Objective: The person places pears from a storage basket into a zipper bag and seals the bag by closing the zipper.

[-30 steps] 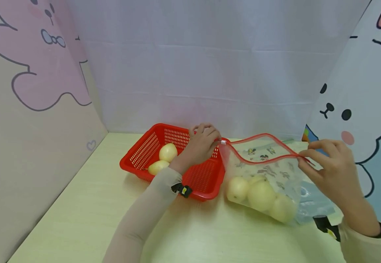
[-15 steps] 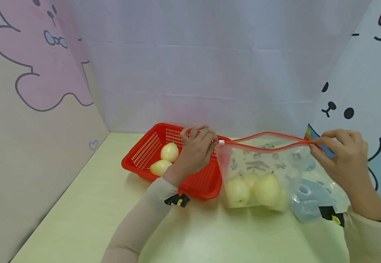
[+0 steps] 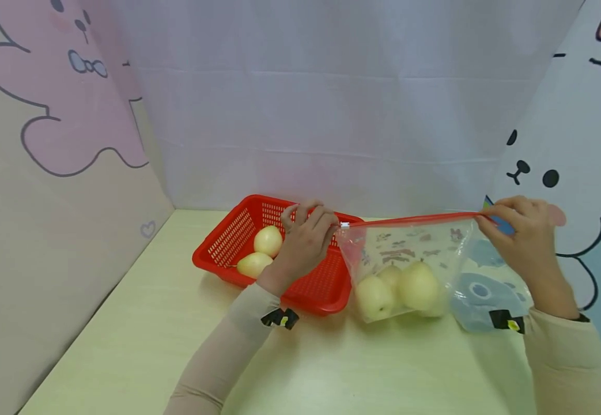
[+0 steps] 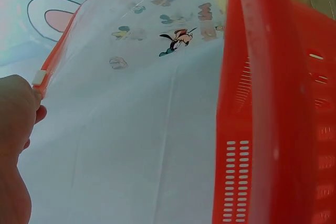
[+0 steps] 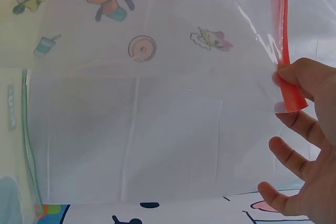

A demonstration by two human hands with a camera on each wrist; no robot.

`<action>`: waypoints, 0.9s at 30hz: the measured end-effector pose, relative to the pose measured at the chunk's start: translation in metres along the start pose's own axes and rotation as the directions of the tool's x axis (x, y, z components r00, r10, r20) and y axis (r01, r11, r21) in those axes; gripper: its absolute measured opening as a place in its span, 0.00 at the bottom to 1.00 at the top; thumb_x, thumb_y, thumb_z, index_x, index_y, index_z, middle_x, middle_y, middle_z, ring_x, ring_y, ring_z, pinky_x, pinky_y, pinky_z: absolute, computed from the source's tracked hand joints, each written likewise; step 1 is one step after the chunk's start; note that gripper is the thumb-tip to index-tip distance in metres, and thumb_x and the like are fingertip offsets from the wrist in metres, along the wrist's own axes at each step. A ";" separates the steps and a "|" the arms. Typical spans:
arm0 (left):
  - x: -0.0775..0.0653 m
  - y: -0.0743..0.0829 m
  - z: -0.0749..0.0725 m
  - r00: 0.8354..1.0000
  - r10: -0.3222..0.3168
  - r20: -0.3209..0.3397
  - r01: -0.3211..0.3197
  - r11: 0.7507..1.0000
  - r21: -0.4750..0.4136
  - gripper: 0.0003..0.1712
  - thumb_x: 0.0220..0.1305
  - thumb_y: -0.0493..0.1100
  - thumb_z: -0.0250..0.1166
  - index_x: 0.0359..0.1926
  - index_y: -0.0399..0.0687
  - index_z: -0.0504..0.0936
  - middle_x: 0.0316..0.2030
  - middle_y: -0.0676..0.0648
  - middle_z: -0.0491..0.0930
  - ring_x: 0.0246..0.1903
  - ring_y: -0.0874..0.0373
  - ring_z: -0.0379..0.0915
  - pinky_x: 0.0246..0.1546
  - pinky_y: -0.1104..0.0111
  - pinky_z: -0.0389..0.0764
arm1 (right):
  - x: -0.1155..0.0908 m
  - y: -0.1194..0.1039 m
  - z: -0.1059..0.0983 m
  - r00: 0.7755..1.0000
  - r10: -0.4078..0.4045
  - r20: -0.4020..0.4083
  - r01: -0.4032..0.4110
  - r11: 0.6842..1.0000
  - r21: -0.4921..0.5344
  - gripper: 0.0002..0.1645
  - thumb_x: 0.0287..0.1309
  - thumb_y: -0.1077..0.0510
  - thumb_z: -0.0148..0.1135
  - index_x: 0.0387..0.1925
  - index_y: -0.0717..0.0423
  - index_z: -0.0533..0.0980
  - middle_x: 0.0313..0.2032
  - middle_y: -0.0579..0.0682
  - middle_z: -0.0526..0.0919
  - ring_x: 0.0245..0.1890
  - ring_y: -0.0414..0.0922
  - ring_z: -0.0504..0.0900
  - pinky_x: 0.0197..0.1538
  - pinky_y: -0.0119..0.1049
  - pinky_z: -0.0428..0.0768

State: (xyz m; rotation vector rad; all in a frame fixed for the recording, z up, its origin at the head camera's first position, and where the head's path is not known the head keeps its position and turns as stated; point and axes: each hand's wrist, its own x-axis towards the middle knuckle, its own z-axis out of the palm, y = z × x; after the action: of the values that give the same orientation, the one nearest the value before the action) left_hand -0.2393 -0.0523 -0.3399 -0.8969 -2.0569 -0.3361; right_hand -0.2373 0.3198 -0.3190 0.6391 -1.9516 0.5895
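A clear zip bag [image 3: 399, 248] with cartoon prints and a red zip edge is stretched between both hands. Several pale yellow pears [image 3: 418, 286] sit at its bottom. My left hand [image 3: 305, 242] pinches the left end of the red edge, right by the white slider [image 4: 39, 78]. At the opposite end, my right hand [image 3: 525, 248] pinches the red strip [image 5: 292, 95] between thumb and index finger, its other fingers spread apart. The two sides of the red edge lie together in a nearly straight line.
A red plastic basket [image 3: 326, 291] stands left of the bag, behind my left forearm, with two pears [image 3: 267, 241] inside. Another clear bag with a blue print [image 3: 487, 294] lies on the table to the right. A white curtain [image 3: 321, 115] hangs behind.
The bag's mouth gaped before; its red edges have now come together as it was pulled taut. My right hand rose, then shifted slightly left. The left hand moved slightly left, still pinching.
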 end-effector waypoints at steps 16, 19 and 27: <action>-0.002 -0.001 0.003 1.000 0.006 -0.021 -0.006 1.000 0.021 0.04 0.73 0.41 0.58 0.40 0.47 0.77 0.41 0.49 0.78 0.55 0.48 0.65 0.55 0.43 0.53 | 0.000 -0.005 0.002 0.997 0.034 0.075 -0.037 0.999 0.036 0.14 0.48 0.59 0.65 0.32 0.69 0.81 0.33 0.66 0.81 0.36 0.65 0.72 0.42 0.47 0.62; -0.002 0.001 0.004 1.000 0.017 -0.024 -0.016 0.999 0.028 0.06 0.75 0.41 0.55 0.40 0.47 0.78 0.41 0.49 0.78 0.55 0.48 0.65 0.55 0.44 0.53 | 0.001 -0.012 0.002 0.995 0.046 0.085 -0.050 0.998 0.042 0.15 0.47 0.59 0.64 0.35 0.69 0.81 0.34 0.66 0.81 0.36 0.66 0.71 0.38 0.51 0.61; -0.001 0.004 0.005 0.999 0.024 -0.029 -0.023 0.999 0.022 0.07 0.76 0.42 0.54 0.41 0.46 0.78 0.42 0.49 0.78 0.56 0.47 0.65 0.55 0.44 0.52 | 0.015 -0.041 0.014 0.998 -0.002 0.061 -0.004 0.996 0.087 0.21 0.52 0.52 0.59 0.37 0.67 0.81 0.35 0.66 0.82 0.39 0.68 0.71 0.39 0.59 0.61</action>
State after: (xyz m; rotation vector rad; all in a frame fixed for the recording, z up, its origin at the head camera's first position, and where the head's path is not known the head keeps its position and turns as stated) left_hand -0.2391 -0.0473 -0.3442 -0.8981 -2.0181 -0.3122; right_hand -0.2253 0.2775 -0.3060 0.7178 -1.9913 0.6654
